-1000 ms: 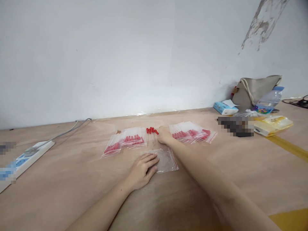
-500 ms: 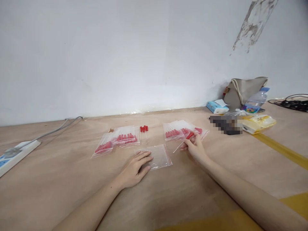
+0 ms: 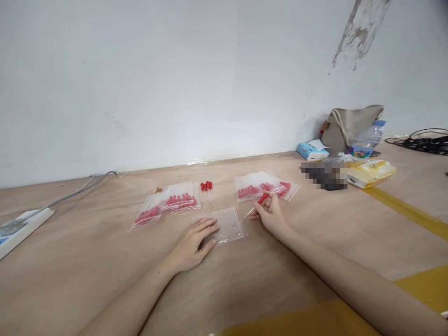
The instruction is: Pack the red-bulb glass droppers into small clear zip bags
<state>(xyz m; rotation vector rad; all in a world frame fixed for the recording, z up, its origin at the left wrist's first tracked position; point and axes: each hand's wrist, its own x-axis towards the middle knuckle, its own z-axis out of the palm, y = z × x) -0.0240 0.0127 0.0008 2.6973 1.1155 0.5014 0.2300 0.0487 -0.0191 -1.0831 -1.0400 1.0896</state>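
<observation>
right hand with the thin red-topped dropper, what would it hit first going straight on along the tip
Led by the thin red-topped dropper, the right hand would likely meet the flat clear plastic bag first; depth is unclear.

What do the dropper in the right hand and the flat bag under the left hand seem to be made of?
Dropper: the red bulb looks like matte rubber, given its solid, opaque colour; the clear tube could be glass or plastic.
Flat bag: probably thin, glossy plastic film, as the brown surface shows through beneath small highlights.
</observation>
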